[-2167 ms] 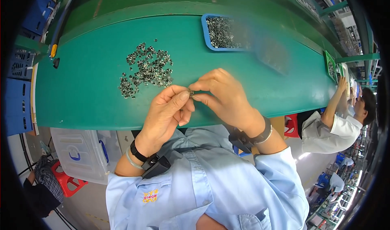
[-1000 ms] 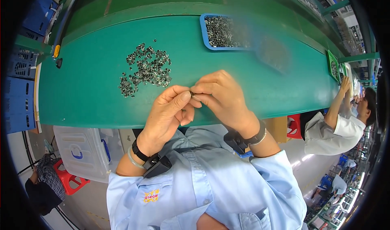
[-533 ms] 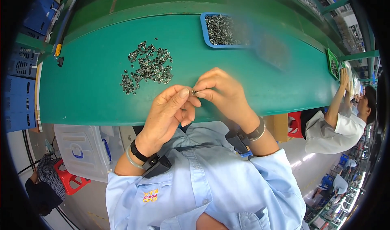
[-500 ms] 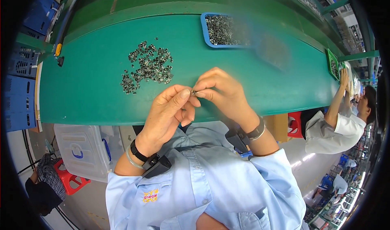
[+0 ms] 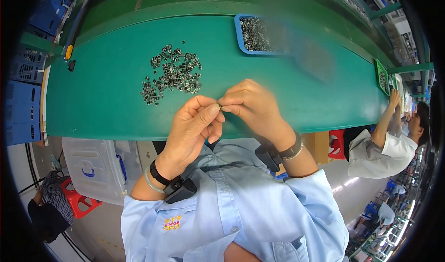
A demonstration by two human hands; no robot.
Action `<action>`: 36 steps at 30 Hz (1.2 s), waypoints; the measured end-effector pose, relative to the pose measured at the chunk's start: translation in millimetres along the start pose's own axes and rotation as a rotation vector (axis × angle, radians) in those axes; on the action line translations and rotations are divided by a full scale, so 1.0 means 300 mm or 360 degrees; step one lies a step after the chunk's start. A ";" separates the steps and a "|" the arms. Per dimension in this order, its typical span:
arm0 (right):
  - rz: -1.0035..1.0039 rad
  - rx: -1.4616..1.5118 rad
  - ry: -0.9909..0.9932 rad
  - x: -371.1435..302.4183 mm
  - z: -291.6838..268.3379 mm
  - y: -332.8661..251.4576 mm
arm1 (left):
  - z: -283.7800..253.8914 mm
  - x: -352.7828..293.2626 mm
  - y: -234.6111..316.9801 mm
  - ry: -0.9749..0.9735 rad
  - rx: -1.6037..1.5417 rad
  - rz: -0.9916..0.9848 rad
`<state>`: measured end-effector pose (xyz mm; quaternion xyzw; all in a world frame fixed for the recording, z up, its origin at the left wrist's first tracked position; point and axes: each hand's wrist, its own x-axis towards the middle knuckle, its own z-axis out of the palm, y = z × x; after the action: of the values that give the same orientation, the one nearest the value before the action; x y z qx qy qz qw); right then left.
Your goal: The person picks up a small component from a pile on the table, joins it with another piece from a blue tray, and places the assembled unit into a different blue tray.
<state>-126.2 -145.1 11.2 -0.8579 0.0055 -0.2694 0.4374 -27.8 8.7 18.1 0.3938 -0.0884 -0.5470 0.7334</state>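
Observation:
Above the near edge of the green table (image 5: 102, 118), my left hand (image 5: 194, 125) and my right hand (image 5: 255, 105) meet at the fingertips. Between them they pinch a tiny metal part (image 5: 220, 107), mostly covered by the fingers. Thumb and forefinger of each hand are closed on it. Beyond my left hand lies a loose pile of small shiny metal parts (image 5: 178, 74), dark and silver. A blue tray (image 5: 241, 37) filled with similar small parts stands at the far side, its right portion blurred by a smear in the view.
A clear lidded plastic box (image 5: 90, 169) stands below the table at left, near a red stool (image 5: 81, 199). Blue crates (image 5: 22, 109) are stacked at the left. On the right a co-worker (image 5: 384, 146) reaches to a green tray (image 5: 382, 76). A cardboard box (image 5: 316, 146) sits under the table.
The view has shifted slightly, so the pile and tray appear a little farther right. My fingertips have closed further over the small metal part, which shows less now.

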 end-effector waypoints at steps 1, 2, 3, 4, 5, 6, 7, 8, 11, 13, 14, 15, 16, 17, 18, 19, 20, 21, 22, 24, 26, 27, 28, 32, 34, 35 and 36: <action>-0.0012 -0.0013 0.0013 -0.001 0.003 0.000 | -0.001 0.001 -0.001 0.0001 0.0002 0.0001; -0.0013 -0.0012 0.0014 -0.004 0.006 0.000 | -0.004 0.003 -0.005 0.0005 0.0013 0.0009; 0.0018 0.0007 0.0038 -0.008 0.010 -0.003 | -0.007 0.005 -0.008 0.0008 0.0025 0.0017; 0.0048 0.0027 0.0062 -0.012 0.014 -0.006 | -0.008 0.007 -0.010 0.0012 0.0037 0.0025; 0.0079 0.0046 0.0087 -0.017 0.019 -0.009 | -0.006 0.008 -0.010 0.0012 0.0040 0.0025; 0.0078 0.0048 0.0089 -0.020 0.023 -0.012 | -0.003 0.008 -0.010 0.0016 0.0059 0.0036; 0.0091 0.0070 0.0131 -0.026 0.027 -0.017 | 0.000 0.007 -0.010 0.0020 0.0078 0.0044; 0.0104 0.0092 0.0173 -0.031 0.031 -0.021 | 0.003 0.007 -0.010 0.0023 0.0098 0.0052; 0.0148 0.0171 0.0257 -0.049 0.049 -0.029 | 0.010 0.010 -0.012 0.0018 0.0129 0.0066; 0.0205 0.0282 0.0331 -0.058 0.060 -0.030 | 0.011 0.011 -0.013 0.0017 0.0146 0.0074; 0.0205 0.0284 0.0335 -0.058 0.057 -0.030 | 0.008 0.011 -0.012 -0.0003 0.0160 0.0058; 0.0198 0.0252 0.0302 -0.058 0.050 -0.032 | 0.005 0.012 -0.010 -0.0024 0.0173 0.0044; 0.0189 0.0220 0.0270 -0.056 0.042 -0.034 | 0.003 0.011 -0.007 -0.0046 0.0186 0.0030; 0.0180 0.0188 0.0235 -0.054 0.033 -0.034 | 0.002 0.012 -0.003 -0.0046 0.0187 0.0032; 0.0177 0.0188 0.0235 -0.050 0.023 -0.032 | 0.003 0.013 0.005 -0.0043 0.0248 0.0022; 0.0105 0.0075 0.0169 -0.044 0.010 -0.029 | 0.004 0.012 0.013 -0.0041 0.0309 0.0013; 0.0032 -0.0038 0.0103 -0.038 -0.001 -0.026 | 0.005 0.011 0.018 -0.0038 0.0368 0.0005; -0.0041 -0.0150 0.0036 -0.035 -0.005 -0.025 | 0.006 0.008 0.021 -0.0039 0.0367 0.0009; -0.0045 -0.0152 0.0035 -0.033 -0.004 -0.028 | 0.008 0.003 0.024 -0.0034 0.0336 0.0019; -0.0047 -0.0030 0.0122 -0.030 0.002 -0.033 | 0.010 -0.006 0.029 -0.0021 0.0271 0.0038; -0.0051 0.0034 0.0161 -0.028 0.006 -0.038 | 0.012 -0.006 0.029 -0.0054 0.0200 0.0041; -0.0025 0.0077 0.0167 -0.027 0.008 -0.042 | 0.013 -0.008 0.028 -0.0086 0.0129 0.0042; 0.0001 0.0119 0.0173 -0.026 0.010 -0.045 | 0.012 -0.010 0.028 -0.0117 0.0059 0.0042; -0.0013 0.0131 0.0130 -0.015 0.014 -0.051 | -0.003 -0.015 0.027 -0.0131 0.0027 0.0015; -0.0032 0.0115 0.0107 -0.008 0.009 -0.052 | -0.006 -0.017 0.033 -0.0128 0.0050 0.0012; -0.0062 0.0048 0.0080 -0.004 0.003 -0.053 | -0.007 -0.019 0.037 -0.0128 0.0076 0.0008; -0.0091 -0.0019 0.0054 -0.001 -0.003 -0.054 | -0.008 -0.019 0.039 -0.0129 0.0102 0.0002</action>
<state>-130.5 -135.7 23.6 -0.8557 -0.0099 -0.2962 0.4242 -20.2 16.0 26.1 0.3946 -0.1356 -0.5589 0.7166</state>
